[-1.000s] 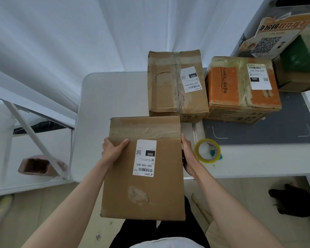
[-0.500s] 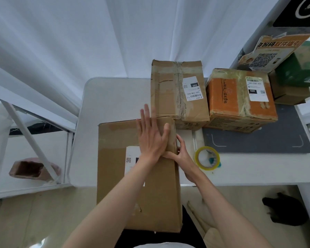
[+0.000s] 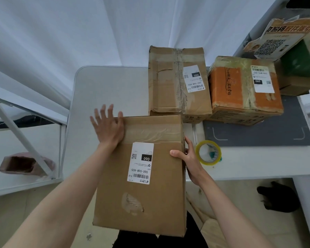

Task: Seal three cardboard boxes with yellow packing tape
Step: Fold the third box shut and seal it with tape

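Slid leftward since half a second ago: left hand (image 3: 108,127), fingers now spread flat over the upper left corner of the nearest box (image 3: 141,176), no longer pressing mid-lid. Fills centre frame, that box, far end on the white table (image 3: 111,90), near end overhanging. Behind it, upper centre, plain brown box (image 3: 177,81); touching its right side, orange box (image 3: 243,88) on a grey mat (image 3: 258,136). Grips the nearest box's right edge, right hand (image 3: 188,158), thumb on top. Just right of it, yellow tape roll (image 3: 208,152) lying flat.
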